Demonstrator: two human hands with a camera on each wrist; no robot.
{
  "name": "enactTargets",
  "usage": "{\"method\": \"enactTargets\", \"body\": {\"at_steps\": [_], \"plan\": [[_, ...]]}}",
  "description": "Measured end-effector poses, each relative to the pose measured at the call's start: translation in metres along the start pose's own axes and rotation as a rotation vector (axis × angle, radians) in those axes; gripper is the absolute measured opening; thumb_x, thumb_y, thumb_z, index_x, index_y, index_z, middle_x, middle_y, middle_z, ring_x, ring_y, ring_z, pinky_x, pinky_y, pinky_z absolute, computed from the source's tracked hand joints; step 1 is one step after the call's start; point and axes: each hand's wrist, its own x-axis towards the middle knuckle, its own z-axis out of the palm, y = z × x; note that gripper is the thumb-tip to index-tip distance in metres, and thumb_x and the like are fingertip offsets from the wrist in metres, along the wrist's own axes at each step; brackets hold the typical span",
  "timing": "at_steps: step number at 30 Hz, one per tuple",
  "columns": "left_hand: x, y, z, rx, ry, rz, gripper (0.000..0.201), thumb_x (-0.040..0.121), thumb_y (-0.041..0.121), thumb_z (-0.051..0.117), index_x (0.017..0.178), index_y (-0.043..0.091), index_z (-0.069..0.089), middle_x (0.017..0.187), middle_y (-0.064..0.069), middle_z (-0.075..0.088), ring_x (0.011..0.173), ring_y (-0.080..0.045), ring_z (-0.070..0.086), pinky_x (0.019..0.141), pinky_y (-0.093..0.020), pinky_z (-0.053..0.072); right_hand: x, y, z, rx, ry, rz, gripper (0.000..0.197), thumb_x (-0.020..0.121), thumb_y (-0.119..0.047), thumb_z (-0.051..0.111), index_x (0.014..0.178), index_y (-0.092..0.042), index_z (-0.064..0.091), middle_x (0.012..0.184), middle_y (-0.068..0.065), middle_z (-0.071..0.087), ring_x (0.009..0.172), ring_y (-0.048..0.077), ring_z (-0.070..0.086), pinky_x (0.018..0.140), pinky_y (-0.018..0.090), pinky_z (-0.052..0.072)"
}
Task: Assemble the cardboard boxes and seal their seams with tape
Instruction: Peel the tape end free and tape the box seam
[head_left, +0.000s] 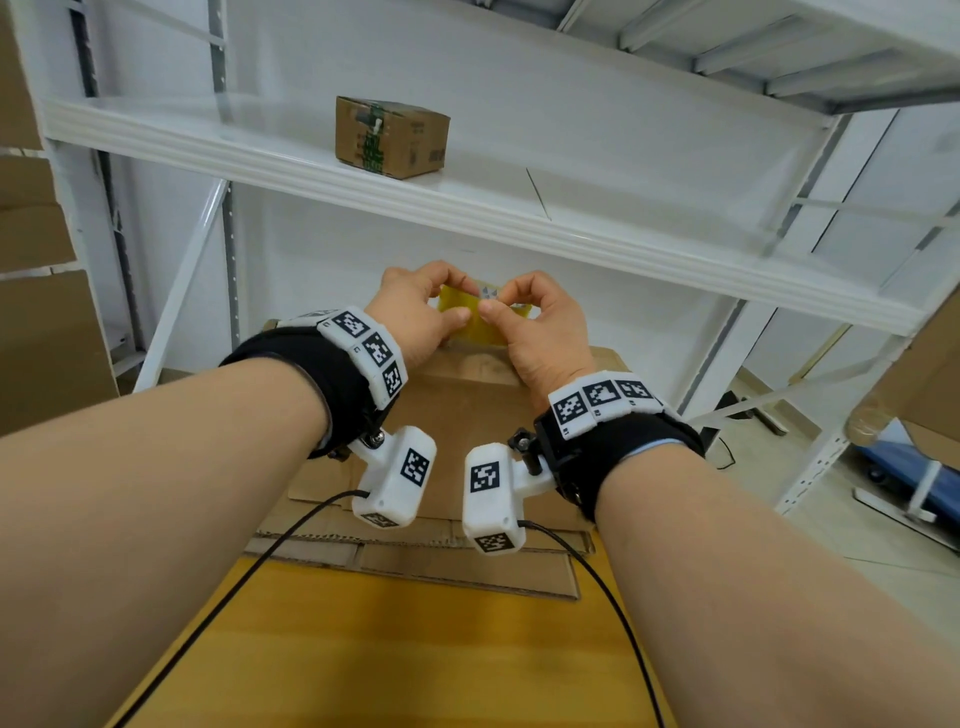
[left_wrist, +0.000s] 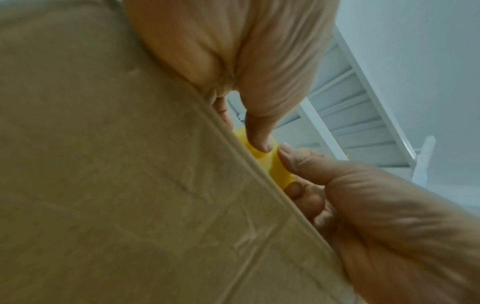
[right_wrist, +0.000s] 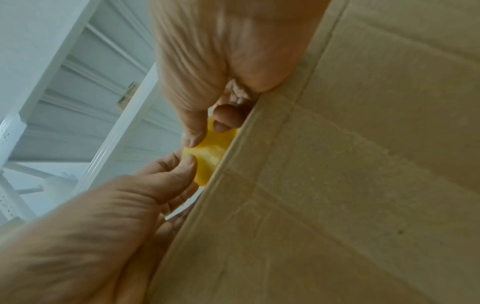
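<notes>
Both hands are raised in front of me, holding a piece of yellow tape (head_left: 470, 327) between them. My left hand (head_left: 457, 301) pinches its left part with thumb and fingers. My right hand (head_left: 496, 302) pinches the right part; a small grey patch shows at the tape's top. A brown cardboard box (head_left: 467, 400) stands just below and behind the hands. In the left wrist view my left thumb presses on the yellow tape (left_wrist: 267, 162) beside the box wall (left_wrist: 103, 164). In the right wrist view the tape (right_wrist: 210, 158) is wrinkled against the cardboard (right_wrist: 350, 185).
Flattened cardboard sheets (head_left: 415, 551) lie on the wooden table (head_left: 389, 654) near me. A small taped box (head_left: 392, 136) sits on the white shelf (head_left: 519, 218) above. Cardboard stacks (head_left: 31, 312) stand at the left; a blue cart (head_left: 904, 467) is at the right.
</notes>
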Motion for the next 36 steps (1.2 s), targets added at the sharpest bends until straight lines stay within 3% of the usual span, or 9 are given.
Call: {"method": "enactTargets", "body": {"at_steps": [3,5,7,9,14,18,28,31,36], "plan": [[0.001,-0.001,0.005,0.139,0.038,-0.044,0.008,0.089,0.029,0.064,0.096,0.033,0.063,0.116,-0.007,0.046,0.087,-0.023,0.062,0.082,-0.033,0.055,0.0,0.0,0.001,0.008,0.002,0.037,0.017,0.077,-0.022,0.077,0.078,-0.031,0.063,0.098,-0.004,0.068,0.09,0.025,0.068,0.08,0.051,0.059],[0.004,-0.002,0.006,0.095,0.055,-0.06,0.007,0.09,0.026,0.064,0.096,0.028,0.062,0.111,-0.009,0.052,0.077,-0.021,0.065,0.075,-0.032,0.057,0.002,0.0,0.001,0.03,0.037,0.089,0.021,0.078,-0.025,0.075,0.085,-0.039,0.061,0.111,-0.004,0.064,0.088,0.029,0.068,0.077,0.052,0.059],[0.005,-0.001,0.006,-0.023,0.045,-0.064,0.006,0.093,0.021,0.06,0.099,0.021,0.058,0.093,-0.011,0.061,0.063,-0.019,0.062,0.068,-0.033,0.057,0.005,0.001,-0.001,0.096,0.107,0.162,0.023,0.084,-0.024,0.073,0.089,-0.035,0.054,0.116,0.0,0.059,0.069,0.019,0.066,0.064,0.039,0.059],[0.005,-0.001,0.005,-0.099,0.043,-0.088,0.01,0.096,0.021,0.056,0.105,0.017,0.055,0.075,-0.011,0.06,0.054,-0.018,0.055,0.063,-0.034,0.054,0.007,0.002,-0.003,0.147,0.134,0.229,0.021,0.089,-0.023,0.07,0.093,-0.024,0.05,0.104,0.006,0.061,0.051,0.009,0.058,0.05,0.027,0.05],[0.003,0.001,0.0,-0.086,0.015,-0.094,0.016,0.098,0.034,0.051,0.108,0.022,0.053,0.067,0.0,0.054,0.045,-0.008,0.047,0.05,-0.023,0.042,0.009,-0.008,-0.008,0.267,0.003,0.376,0.036,0.093,-0.04,0.067,0.111,-0.01,0.059,0.092,0.007,0.069,0.061,0.01,0.066,0.047,0.021,0.048],[0.002,0.002,0.001,-0.074,-0.052,-0.06,0.018,0.096,0.038,0.054,0.102,0.021,0.056,0.068,0.002,0.054,0.047,-0.007,0.044,0.046,-0.018,0.038,0.006,-0.017,-0.014,0.306,-0.117,0.397,0.046,0.102,-0.048,0.046,0.102,-0.007,0.068,0.084,0.006,0.072,0.048,0.008,0.06,0.037,0.016,0.037],[0.004,0.002,-0.001,-0.122,-0.15,-0.029,0.019,0.089,0.024,0.067,0.076,0.02,0.053,0.057,-0.001,0.057,0.044,-0.012,0.042,0.049,-0.024,0.034,0.007,-0.033,0.002,0.246,-0.245,0.428,0.026,0.1,-0.034,0.042,0.114,-0.016,0.055,0.099,0.018,0.074,0.077,0.036,0.074,0.044,0.024,0.049],[0.004,0.0,-0.002,-0.138,-0.159,-0.048,0.022,0.088,0.019,0.067,0.074,0.019,0.051,0.057,-0.003,0.055,0.05,-0.017,0.043,0.05,-0.025,0.034,0.012,-0.031,0.011,0.167,-0.267,0.401,0.035,0.094,-0.032,0.041,0.114,-0.008,0.056,0.079,0.014,0.068,0.059,0.024,0.063,0.04,0.021,0.034],[0.004,-0.001,-0.001,-0.117,-0.136,-0.054,0.023,0.091,0.018,0.064,0.075,0.019,0.047,0.056,-0.003,0.053,0.049,-0.015,0.041,0.049,-0.025,0.032,0.015,-0.029,0.013,0.144,-0.238,0.379,0.013,0.092,-0.021,0.044,0.096,-0.015,0.055,0.073,0.006,0.057,0.05,0.012,0.047,0.04,0.02,0.027]]}}
